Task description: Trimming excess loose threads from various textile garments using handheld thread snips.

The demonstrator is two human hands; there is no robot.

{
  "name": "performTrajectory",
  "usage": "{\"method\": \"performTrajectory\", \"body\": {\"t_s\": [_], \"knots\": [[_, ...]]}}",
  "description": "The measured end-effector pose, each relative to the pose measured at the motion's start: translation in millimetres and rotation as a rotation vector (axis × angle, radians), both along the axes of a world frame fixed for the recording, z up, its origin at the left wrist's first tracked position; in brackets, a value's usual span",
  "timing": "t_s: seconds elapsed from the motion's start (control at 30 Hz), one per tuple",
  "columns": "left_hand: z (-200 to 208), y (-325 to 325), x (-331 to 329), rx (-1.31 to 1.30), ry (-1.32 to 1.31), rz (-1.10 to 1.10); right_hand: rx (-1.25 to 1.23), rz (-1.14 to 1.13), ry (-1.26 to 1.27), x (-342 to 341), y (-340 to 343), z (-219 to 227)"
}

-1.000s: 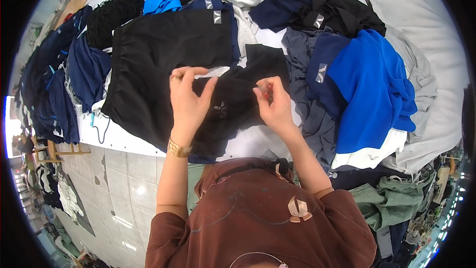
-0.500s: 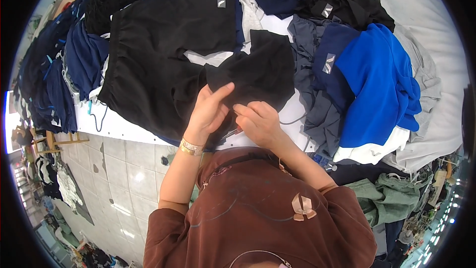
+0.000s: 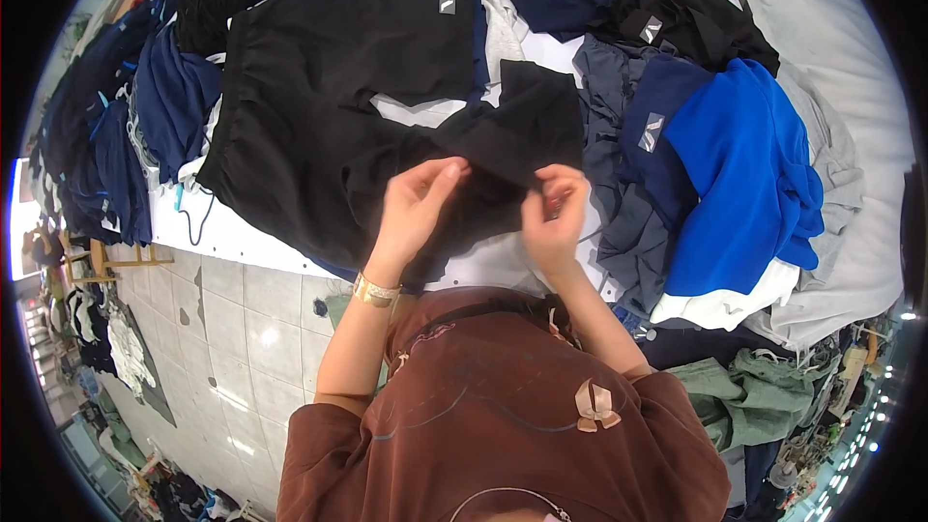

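A pair of black shorts (image 3: 300, 87) with an elastic waistband lies spread on the white table, a small silver-grey patch near its far edge. My left hand (image 3: 416, 208) pinches the edge of the near leg between thumb and fingers. A short way to the right, my right hand (image 3: 558, 217) pinches the same edge, so the cloth stretches between the two hands. Something small and reddish shows within the curled right fingers, but I cannot make out what it is. Navy cloth (image 3: 480, 39) peeks out from under the shorts at the far side.
To the right lie a bright blue garment (image 3: 739, 174), dark grey cloth (image 3: 628, 222) and a black garment (image 3: 710, 24). Navy garments (image 3: 92, 145) are heaped at the left. The table's near edge runs close to my body, with tiled floor (image 3: 242, 338) below left.
My right hand has moved right and slightly away from me, and now grips the leg's edge apart from my left hand. The left hand has shifted slightly along the cloth.
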State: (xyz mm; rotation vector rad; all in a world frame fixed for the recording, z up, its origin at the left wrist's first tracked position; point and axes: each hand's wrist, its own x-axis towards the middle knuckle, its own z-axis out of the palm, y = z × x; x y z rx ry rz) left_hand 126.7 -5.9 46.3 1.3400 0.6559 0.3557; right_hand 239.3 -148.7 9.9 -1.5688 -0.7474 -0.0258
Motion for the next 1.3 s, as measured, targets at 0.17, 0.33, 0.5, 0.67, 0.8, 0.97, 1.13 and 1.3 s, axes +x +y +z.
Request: {"method": "performTrajectory", "body": {"t_s": [0.17,0.33,0.5,0.67,0.8,0.97,1.13,1.3], "knots": [[-9.8,23.8,-36.1,0.83,0.277,0.393,0.047,-0.117,0.057,26.8,-10.9,8.4],[-20.1,19.7,-53.5,0.846,0.419,0.203,0.046,-0.089,0.017,28.6,-9.4,10.1],[-28.1,18.8,-47.9,1.087,0.555,0.164,0.07,-0.096,-0.051,31.4,-2.3,20.5],[10.8,71.2,-57.6,1.163,0.492,0.303,0.092,-0.225,-0.194,77.4,2.3,56.4],[95.9,116.2,-39.0,0.883,0.077,0.36,0.159,-0.171,-0.395,126.2,27.7,114.0],[167.2,170.6,-4.0,0.948,-0.207,0.303,0.116,-0.105,-0.558,201.2,73.9,205.7],[213.0,207.8,24.7,0.907,-0.165,0.265,-0.051,0.035,-0.531,239.2,100.5,277.9],[247.0,212.7,34.9,0.974,-0.138,0.26,-0.07,-0.153,-0.744,250.1,110.4,302.1]]}}
